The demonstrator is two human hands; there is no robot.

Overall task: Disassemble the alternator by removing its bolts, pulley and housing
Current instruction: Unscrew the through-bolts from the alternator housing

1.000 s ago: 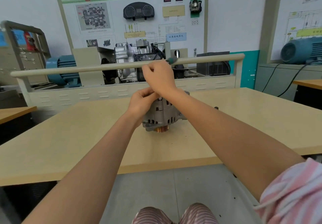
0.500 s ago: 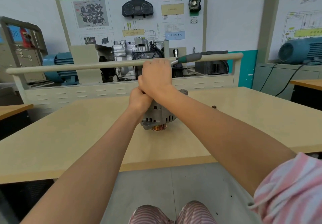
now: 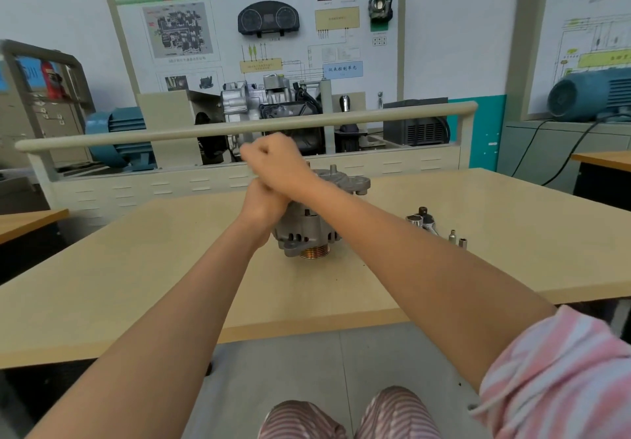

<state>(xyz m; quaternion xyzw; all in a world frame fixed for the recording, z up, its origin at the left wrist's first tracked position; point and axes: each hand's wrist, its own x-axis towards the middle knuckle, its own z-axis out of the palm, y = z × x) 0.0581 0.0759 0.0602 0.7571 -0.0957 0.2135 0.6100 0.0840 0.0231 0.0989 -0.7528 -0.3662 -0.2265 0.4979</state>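
My right hand (image 3: 278, 162) is fisted above the alternator (image 3: 309, 230), contents not discernible; my left hand (image 3: 263, 204) grips the alternator beneath it; ratchet (image 3: 421, 221) lies rightward on the desk (image 3: 136, 268).

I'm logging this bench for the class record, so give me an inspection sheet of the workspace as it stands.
Surface: wooden table, bare near its front edge.
Job's things: alternator standing pulley end down.
Clutter: ratchet with socket and two small sockets to the right.
Hands: left hand against the alternator; right hand fisted above it, contents hidden.
Cables: black cables hanging behind the table at right.
Surroundings: training board, blue motor.
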